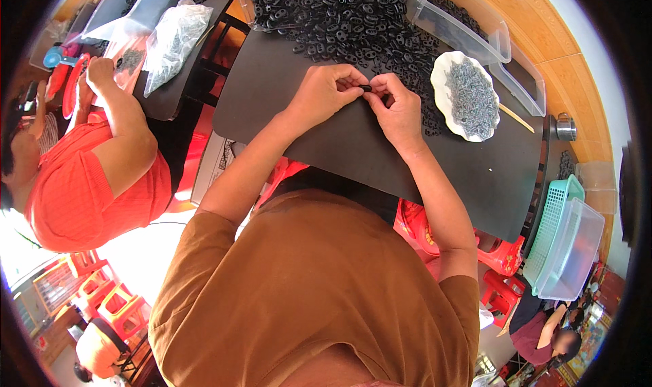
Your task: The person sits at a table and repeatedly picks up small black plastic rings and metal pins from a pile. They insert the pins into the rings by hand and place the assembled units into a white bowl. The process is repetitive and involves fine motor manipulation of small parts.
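Note:
Over the black table (pixel 272 81), my left hand (pixel 324 94) and my right hand (pixel 397 108) meet fingertip to fingertip. Between them is a small black plastic piece (pixel 366 88), pinched by thumb and fingers of both hands and mostly covered by them. Just beyond my hands spreads a large heap of black oval plastic pieces (pixel 333 13) with holes in them. To the right of my right hand stands a white scalloped dish (pixel 440 75) filled with small grey, slender parts (pixel 472 102), too small to name.
Clear plastic bins (pixel 468 27) stand at the table's far right, and a thin wooden stick (pixel 517 117) lies beside the dish. Turquoise and clear baskets (pixel 557 231) are off the right edge. A person in red (pixel 102 176) works at another table, left, near a plastic bag (pixel 175 41).

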### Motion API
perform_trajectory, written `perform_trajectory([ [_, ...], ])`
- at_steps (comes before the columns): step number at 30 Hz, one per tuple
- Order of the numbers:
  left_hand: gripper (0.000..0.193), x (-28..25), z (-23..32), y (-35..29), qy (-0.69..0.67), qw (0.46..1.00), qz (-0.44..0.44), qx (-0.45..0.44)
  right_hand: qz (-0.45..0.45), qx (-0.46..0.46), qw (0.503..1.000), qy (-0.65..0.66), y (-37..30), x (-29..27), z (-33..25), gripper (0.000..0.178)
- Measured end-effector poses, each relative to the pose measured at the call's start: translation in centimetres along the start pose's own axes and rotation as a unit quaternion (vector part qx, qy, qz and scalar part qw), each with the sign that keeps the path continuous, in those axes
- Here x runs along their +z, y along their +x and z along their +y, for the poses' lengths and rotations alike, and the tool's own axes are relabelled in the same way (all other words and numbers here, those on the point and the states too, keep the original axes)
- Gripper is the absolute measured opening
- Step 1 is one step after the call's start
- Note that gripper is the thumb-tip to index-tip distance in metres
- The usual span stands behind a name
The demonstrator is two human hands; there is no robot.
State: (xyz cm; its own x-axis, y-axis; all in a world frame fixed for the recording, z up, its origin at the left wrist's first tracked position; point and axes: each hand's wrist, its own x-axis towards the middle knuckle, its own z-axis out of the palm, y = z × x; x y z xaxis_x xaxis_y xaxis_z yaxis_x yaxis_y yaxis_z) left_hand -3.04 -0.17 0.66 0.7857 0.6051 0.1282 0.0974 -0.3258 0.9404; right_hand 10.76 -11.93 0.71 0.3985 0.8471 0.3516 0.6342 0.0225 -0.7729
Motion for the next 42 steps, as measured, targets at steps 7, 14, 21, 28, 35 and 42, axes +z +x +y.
perform_trajectory([
  [7,0.016,0.3,0.3,-0.1,0.046,0.999,0.005,0.028,-0.018,0.004,0.999,-0.031,0.1,-0.2,-0.1,0.021],
  [14,0.016,0.1,0.0,-0.1,0.046,0.998,-0.003,0.050,-0.023,-0.001,0.999,-0.044,0.1,-0.4,0.3,0.021],
  [21,0.015,0.3,-0.4,-0.2,0.052,0.997,-0.002,0.060,-0.037,-0.004,0.999,-0.022,0.2,-0.8,0.2,0.020],
  [28,0.015,0.3,-0.5,-0.2,0.046,0.997,-0.004,0.067,-0.028,-0.043,0.999,-0.016,0.1,-0.7,0.7,0.017],
  [35,0.015,0.1,-0.2,-0.3,0.043,0.996,-0.002,0.078,-0.050,-0.009,0.999,-0.012,0.1,-1.2,0.1,0.013],
  [42,0.015,0.1,-0.2,-0.4,0.039,0.996,-0.003,0.085,-0.059,-0.021,0.998,-0.011,0.2,-1.4,0.2,0.012],
])
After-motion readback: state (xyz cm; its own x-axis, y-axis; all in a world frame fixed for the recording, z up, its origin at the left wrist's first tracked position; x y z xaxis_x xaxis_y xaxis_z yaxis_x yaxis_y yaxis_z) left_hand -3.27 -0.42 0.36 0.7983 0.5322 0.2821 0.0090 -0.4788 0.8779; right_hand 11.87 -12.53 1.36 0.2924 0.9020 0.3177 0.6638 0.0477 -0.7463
